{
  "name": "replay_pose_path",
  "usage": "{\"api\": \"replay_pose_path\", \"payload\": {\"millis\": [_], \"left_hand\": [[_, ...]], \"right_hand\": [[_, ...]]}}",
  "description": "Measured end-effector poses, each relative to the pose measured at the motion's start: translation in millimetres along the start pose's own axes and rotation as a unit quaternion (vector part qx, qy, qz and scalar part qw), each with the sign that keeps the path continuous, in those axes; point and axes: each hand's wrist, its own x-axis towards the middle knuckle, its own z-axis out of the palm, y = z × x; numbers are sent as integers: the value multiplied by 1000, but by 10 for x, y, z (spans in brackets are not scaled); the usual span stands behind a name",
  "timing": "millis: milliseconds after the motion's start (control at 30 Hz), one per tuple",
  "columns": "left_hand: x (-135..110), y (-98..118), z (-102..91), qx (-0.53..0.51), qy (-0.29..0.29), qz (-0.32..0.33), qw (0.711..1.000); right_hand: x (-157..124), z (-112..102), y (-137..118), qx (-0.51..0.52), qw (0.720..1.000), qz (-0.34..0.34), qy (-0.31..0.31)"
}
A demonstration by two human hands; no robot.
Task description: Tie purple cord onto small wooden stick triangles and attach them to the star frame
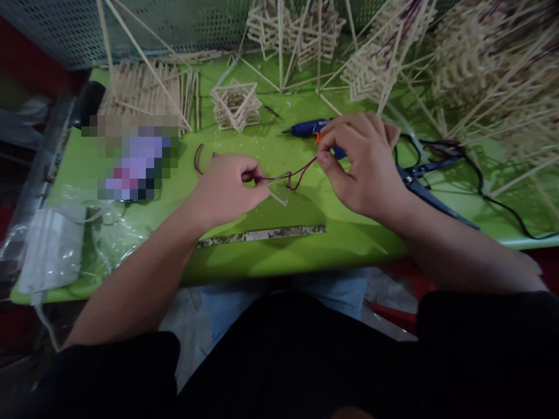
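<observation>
The left hand [231,186] is pinching a small stick frame [279,199] between thumb and forefinger, and the frame's free corner is sticking out to the right of the fingertips, toward the other hand. The right hand [360,163] is pinching a purple cord [301,170], which is running leftward past the frame's upper corner to the left fingertips; whether it is knotted there, I cannot tell. Just beyond the right hand, a blue glue gun [307,128] is lying partly hidden, its pale marking showing too small to read. Dark scissors [430,195] are lying beside the right wrist. Nearer the person, a speckled strip [262,234] is resting on the green surface [244,262]. Beyond the left hand, a finished-looking stick stack [236,106] is standing, while a pixelated patch is covering things farther left. At the left edge, a white box [55,247] is lying near clear plastic wrap [109,233].
</observation>
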Motion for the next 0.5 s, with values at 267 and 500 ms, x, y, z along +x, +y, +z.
{"api": "replay_pose_path", "payload": {"millis": [267,500], "left_hand": [[-9,34,66,51,-27,-6,998],[19,-30,134,-22,29,97,995]], "right_hand": [[-57,92,-118,94,995,-15,-35],[-48,148,-146,217,976,-25,-20]]}}
